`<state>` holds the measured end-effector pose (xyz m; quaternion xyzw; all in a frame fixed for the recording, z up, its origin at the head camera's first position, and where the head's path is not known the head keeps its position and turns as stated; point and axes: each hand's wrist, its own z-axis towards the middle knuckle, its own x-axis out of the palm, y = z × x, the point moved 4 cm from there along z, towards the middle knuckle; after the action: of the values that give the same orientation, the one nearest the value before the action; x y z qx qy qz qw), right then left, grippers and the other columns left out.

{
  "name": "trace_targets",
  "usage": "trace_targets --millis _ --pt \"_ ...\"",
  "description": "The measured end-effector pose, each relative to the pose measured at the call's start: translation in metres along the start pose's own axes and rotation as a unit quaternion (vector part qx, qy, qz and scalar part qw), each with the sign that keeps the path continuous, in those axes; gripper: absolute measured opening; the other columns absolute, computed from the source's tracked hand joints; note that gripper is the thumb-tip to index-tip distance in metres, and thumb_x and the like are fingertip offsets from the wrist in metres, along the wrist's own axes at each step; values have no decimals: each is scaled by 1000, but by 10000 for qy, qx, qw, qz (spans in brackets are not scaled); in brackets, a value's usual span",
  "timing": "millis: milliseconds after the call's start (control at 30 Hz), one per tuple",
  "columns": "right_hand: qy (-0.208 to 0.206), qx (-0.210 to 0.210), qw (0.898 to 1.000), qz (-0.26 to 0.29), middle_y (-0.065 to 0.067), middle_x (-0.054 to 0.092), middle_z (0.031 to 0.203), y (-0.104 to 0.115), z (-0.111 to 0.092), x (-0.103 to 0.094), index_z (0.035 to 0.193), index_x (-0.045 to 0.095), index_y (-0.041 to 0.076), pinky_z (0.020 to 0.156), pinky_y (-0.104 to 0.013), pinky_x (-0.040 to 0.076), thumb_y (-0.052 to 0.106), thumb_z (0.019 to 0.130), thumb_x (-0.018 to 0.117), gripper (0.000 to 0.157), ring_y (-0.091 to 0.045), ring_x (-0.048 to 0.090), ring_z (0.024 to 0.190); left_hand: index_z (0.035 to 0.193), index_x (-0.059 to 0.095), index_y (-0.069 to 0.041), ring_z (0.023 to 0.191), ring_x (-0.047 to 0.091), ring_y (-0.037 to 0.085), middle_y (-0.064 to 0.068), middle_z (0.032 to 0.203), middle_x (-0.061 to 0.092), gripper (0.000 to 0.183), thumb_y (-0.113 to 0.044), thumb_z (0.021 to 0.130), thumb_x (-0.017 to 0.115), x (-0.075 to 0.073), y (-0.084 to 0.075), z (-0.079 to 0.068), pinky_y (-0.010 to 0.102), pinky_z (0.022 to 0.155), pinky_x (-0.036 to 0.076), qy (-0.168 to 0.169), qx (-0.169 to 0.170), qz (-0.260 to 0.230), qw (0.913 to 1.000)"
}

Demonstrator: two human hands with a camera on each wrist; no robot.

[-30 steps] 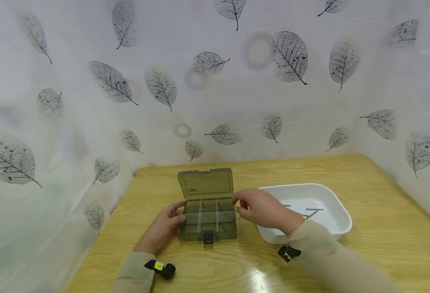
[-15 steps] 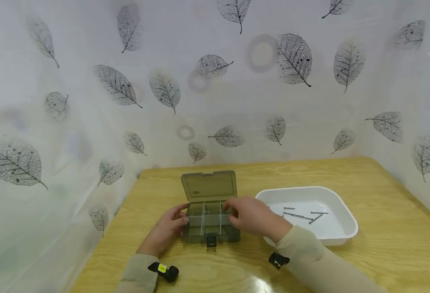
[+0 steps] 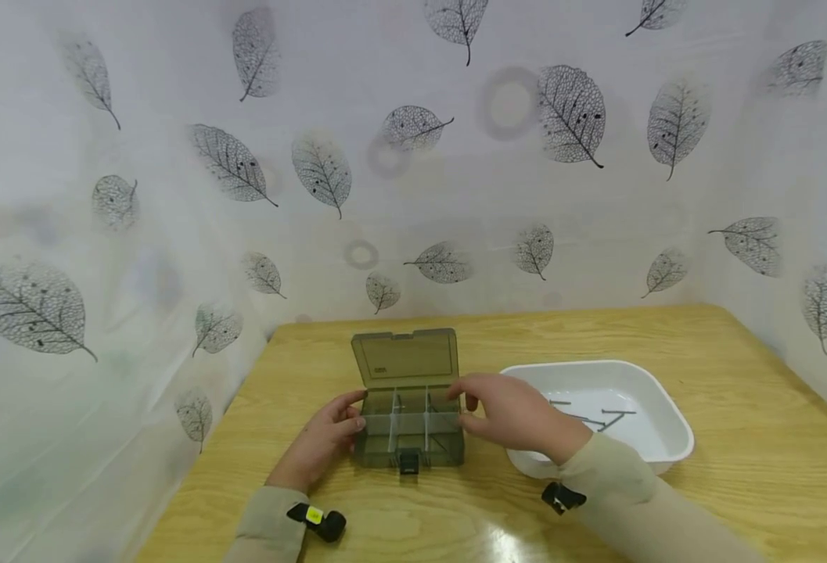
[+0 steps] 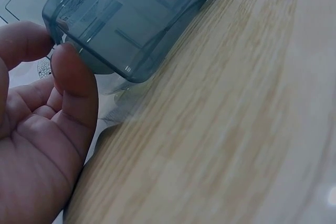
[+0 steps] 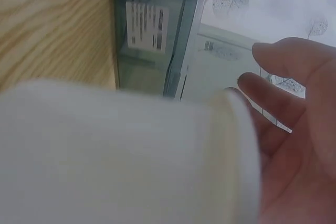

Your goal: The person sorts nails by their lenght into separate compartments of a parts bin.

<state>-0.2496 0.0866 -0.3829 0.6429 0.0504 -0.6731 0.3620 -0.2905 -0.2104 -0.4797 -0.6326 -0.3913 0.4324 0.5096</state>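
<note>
A smoky see-through compartment box (image 3: 379,457) stands on the table, its hinged lid (image 3: 406,358) raised at the back. Dividers split it into several compartments, and a few thin metal pieces lie inside. My left hand (image 3: 320,438) holds the box's left side; in the left wrist view, thumb (image 4: 73,74) and index finger meet at its corner. Over the right-hand compartments hovers my right hand (image 3: 515,414), fingers parted with nothing seen between them. In the right wrist view that hand (image 5: 299,124) is beside the box's labelled end wall (image 5: 142,61).
A white tray (image 3: 641,444) sits right of the box, partly behind the right forearm. Several thin headed fasteners, screws or nails (image 3: 613,422), lie in it. Its blurred wall (image 5: 131,156) fills much of the right wrist view. Leaf-printed sheeting (image 3: 455,188) surrounds the table.
My right hand carried a thin metal fastener to the box's right side, reached over the compartments, then drew back rightward with its fingers parted. The left hand stayed on the box.
</note>
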Motion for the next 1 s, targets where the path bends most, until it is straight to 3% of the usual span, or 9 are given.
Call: trace_targets --millis 167,567,800,1000 --pt "78 127 9999 -9 8 60 95 -9 -5 -4 123 68 22 60 -32 44 26 94 70 30 -8 50 67 154 37 -4 82 48 21 11 104 49 58 -4 99 58 0 1 -1 31 65 49 -48 -30 -20 10000" --pt "180 156 9997 -41 12 58 95 -40 -25 -24 124 67 19 69 -33 47 25 94 70 31 -7 55 78 154 37 -5 81 49 21 12 106 50 59 -6 100 59 0 -1 -2 32 64 49 2 8 3 10000" --pt "436 263 9987 103 9 59 98 -62 -39 -34 126 66 18 64 -30 45 26 94 71 33 -5 50 69 155 38 -6 81 50 22 13 105 52 60 -8 99 60 0 -2 -3 32 64 50 -15 47 126 9999" --pt "565 155 9983 -46 8 60 100 -83 -52 -43 125 67 15 65 -30 45 23 93 72 33 -5 50 72 155 37 -6 80 50 22 13 104 52 60 -8 99 61 0 -3 -4 31 64 50 -1 122 132 9998"
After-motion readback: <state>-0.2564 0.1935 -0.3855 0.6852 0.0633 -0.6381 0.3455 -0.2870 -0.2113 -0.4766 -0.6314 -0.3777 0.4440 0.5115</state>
